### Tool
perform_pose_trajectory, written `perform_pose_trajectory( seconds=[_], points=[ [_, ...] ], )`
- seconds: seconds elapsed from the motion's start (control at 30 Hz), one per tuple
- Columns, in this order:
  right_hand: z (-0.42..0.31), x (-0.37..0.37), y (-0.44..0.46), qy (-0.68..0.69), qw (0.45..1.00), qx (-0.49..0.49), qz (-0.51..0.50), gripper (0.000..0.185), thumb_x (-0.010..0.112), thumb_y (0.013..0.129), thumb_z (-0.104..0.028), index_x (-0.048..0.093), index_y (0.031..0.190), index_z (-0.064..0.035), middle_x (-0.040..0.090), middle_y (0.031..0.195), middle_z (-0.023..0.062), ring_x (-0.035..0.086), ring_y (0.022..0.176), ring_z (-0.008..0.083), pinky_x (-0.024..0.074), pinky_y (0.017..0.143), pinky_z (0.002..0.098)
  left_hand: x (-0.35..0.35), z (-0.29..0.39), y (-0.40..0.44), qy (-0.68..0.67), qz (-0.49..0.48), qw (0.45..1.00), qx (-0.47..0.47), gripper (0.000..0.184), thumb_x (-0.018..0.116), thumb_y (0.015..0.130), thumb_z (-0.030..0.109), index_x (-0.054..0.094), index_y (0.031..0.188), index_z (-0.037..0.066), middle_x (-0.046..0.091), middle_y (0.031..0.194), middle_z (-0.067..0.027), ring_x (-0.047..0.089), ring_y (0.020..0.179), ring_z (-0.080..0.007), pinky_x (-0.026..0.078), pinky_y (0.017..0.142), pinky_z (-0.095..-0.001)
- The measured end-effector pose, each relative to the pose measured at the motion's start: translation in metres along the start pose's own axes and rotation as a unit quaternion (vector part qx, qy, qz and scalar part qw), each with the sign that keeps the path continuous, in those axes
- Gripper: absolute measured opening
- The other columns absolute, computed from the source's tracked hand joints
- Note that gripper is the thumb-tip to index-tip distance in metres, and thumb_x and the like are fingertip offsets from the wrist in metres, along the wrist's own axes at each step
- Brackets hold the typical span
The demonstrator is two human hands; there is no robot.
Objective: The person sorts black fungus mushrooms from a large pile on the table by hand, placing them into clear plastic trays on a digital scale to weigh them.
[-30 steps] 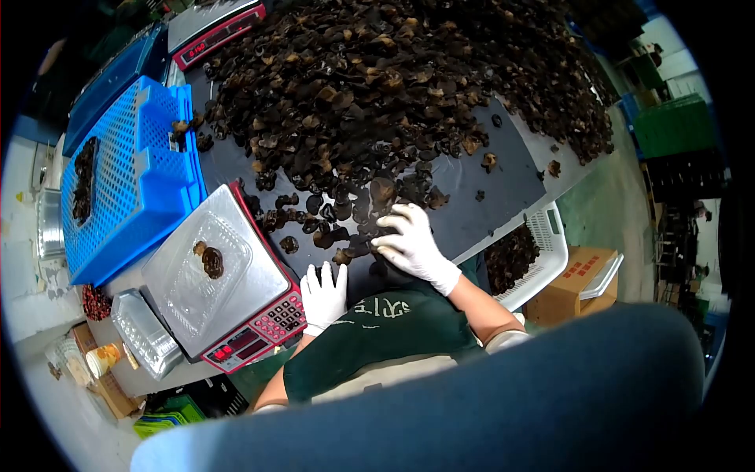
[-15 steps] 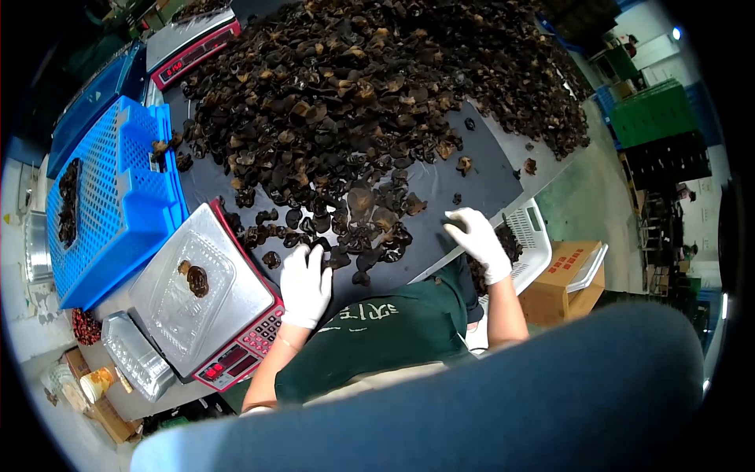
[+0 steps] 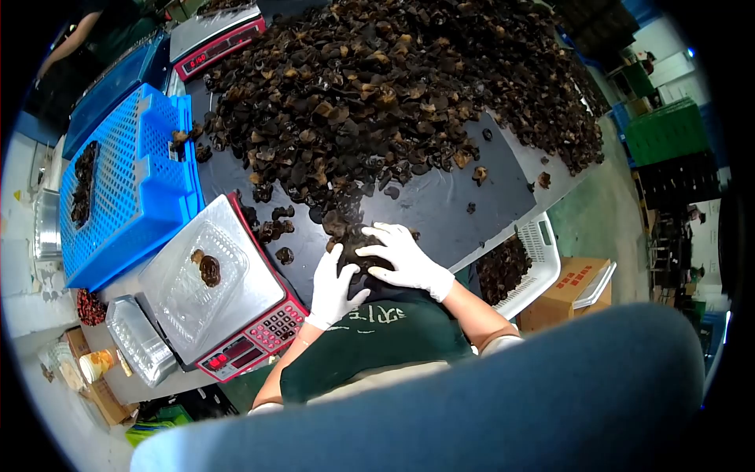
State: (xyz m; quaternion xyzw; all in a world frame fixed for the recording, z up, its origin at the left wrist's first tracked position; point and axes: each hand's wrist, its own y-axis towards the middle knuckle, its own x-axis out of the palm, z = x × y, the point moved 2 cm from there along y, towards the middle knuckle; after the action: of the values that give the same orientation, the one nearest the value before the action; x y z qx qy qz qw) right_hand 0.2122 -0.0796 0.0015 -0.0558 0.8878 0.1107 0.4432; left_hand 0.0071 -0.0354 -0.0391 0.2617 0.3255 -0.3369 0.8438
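A large heap of dark wood ear mushrooms (image 3: 346, 102) covers the far part of the dark table sheet. My left hand (image 3: 334, 291), in a white glove, cups the near left side of a small clump of wood ear mushrooms (image 3: 358, 250). From the right, my right hand (image 3: 407, 263), also gloved, curls its fingers over the same clump. The fingertips are partly hidden among the mushrooms. Left of my hands, a clear plastic tray (image 3: 200, 287) with a few dark pieces in it rests on a red-edged digital scale (image 3: 252, 342).
A blue perforated basket (image 3: 130, 197) stands at the left, near stacked clear trays (image 3: 141, 342). Low on the right are a white basket (image 3: 543, 252) of mushrooms and a cardboard box (image 3: 566, 287). A second scale (image 3: 216, 47) sits at the far left; another person's arm (image 3: 71, 43) shows beyond.
My hands have come together, the right one moving in leftward from the table's right side. Loose mushrooms in front of me are now gathered into a clump between them. The view has shifted slightly.
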Motion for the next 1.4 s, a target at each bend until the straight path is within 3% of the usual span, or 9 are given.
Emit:
perform_pose_trajectory(
  seconds=[0.07,0.2,0.43,0.57,0.8,0.93,1.1,1.23,1.4],
  points=[
    [0.005,-0.013,-0.011,0.042,0.999,0.007,0.019,0.047,0.072,0.080,-0.035,0.064,0.124,-0.0185,0.047,0.143,0.0161,0.040,0.134,0.0384,0.0303,0.111,0.0496,-0.007,0.000,-0.015,-0.036,0.025,0.998,-0.035,0.075,0.089,0.060,0.021,0.053,0.124,0.011,0.029,0.150,-0.0307,0.031,0.135,-0.0507,0.031,0.109,-0.0547],
    [0.029,-0.040,-0.041,0.003,0.996,0.076,0.038,0.088,0.078,0.069,-0.056,0.050,0.141,-0.0134,0.041,0.148,0.0191,0.035,0.138,0.0412,0.0263,0.114,0.0508,-0.010,0.004,-0.033,0.033,-0.025,0.990,-0.137,0.122,0.091,0.059,0.029,0.019,0.155,0.010,0.019,0.152,-0.0357,0.027,0.136,-0.0542,0.030,0.110,-0.0554],
    [0.044,-0.010,-0.047,-0.089,0.992,0.073,-0.049,0.125,0.081,0.054,-0.063,0.029,0.152,-0.0056,0.025,0.154,0.0280,0.026,0.141,0.0486,0.0203,0.116,0.0563,-0.019,0.006,0.009,0.136,-0.125,0.956,-0.228,0.122,0.089,0.058,0.025,0.017,0.156,0.009,0.030,0.149,-0.0292,0.047,0.118,-0.0446,0.050,0.092,-0.0462],
    [0.014,0.018,-0.009,-0.100,0.991,0.065,-0.067,0.118,0.087,0.053,-0.048,0.035,0.147,-0.0021,0.027,0.153,0.0280,0.031,0.137,0.0488,0.0254,0.115,0.0533,-0.005,-0.014,0.023,0.068,-0.097,0.975,-0.190,0.113,0.081,0.062,0.012,0.018,0.156,0.011,0.036,0.140,-0.0278,0.050,0.109,-0.0454,0.054,0.087,-0.0470],
    [0.012,0.029,0.035,0.065,0.997,0.050,-0.015,0.083,0.081,0.063,-0.017,0.047,0.139,-0.0177,0.046,0.139,0.0150,0.056,0.118,0.0363,0.0518,0.096,0.0415,0.008,-0.025,0.032,-0.247,-0.002,0.960,-0.133,0.085,0.059,0.066,-0.001,0.033,0.146,0.007,0.037,0.134,-0.0224,0.043,0.126,-0.0408,0.036,0.111,-0.0399],
    [-0.013,0.018,0.055,0.142,0.989,0.027,-0.018,0.075,0.079,0.065,-0.014,0.050,0.134,-0.0169,0.047,0.132,0.0141,0.056,0.117,0.0360,0.0521,0.095,0.0417,-0.037,-0.014,0.028,-0.278,0.032,0.954,-0.109,0.079,0.059,0.064,-0.001,0.038,0.141,0.003,0.042,0.131,-0.0214,0.042,0.127,-0.0389,0.032,0.113,-0.0398],
    [-0.092,-0.013,0.126,0.137,0.984,-0.101,-0.055,0.076,0.081,0.064,-0.013,0.051,0.133,-0.0124,0.049,0.130,0.0173,0.059,0.111,0.0380,0.0544,0.089,0.0411,-0.140,0.012,0.002,-0.074,0.108,0.986,-0.107,0.077,0.061,0.065,-0.005,0.041,0.139,0.002,0.044,0.134,-0.0258,0.038,0.133,-0.0451,0.030,0.114,-0.0461],
    [-0.151,0.012,0.189,0.178,0.959,-0.198,-0.101,0.080,0.081,0.064,-0.013,0.046,0.136,-0.0138,0.049,0.129,0.0163,0.059,0.112,0.0374,0.0525,0.094,0.0419,-0.200,-0.010,-0.041,-0.248,0.190,0.923,-0.223,0.074,0.058,0.067,-0.006,0.040,0.138,0.003,0.045,0.133,-0.0191,0.048,0.127,-0.0311,0.042,0.107,-0.0396],
    [-0.206,0.074,0.238,0.191,0.933,-0.266,-0.147,0.079,0.078,0.066,-0.015,0.044,0.137,-0.0117,0.053,0.120,0.0175,0.063,0.098,0.0371,0.0535,0.085,0.0438,-0.256,-0.055,-0.099,-0.180,0.216,0.918,-0.278,0.074,0.056,0.069,-0.006,0.038,0.140,0.002,0.048,0.134,-0.0148,0.049,0.126,-0.0255,0.042,0.108,-0.0366]
  ],
)
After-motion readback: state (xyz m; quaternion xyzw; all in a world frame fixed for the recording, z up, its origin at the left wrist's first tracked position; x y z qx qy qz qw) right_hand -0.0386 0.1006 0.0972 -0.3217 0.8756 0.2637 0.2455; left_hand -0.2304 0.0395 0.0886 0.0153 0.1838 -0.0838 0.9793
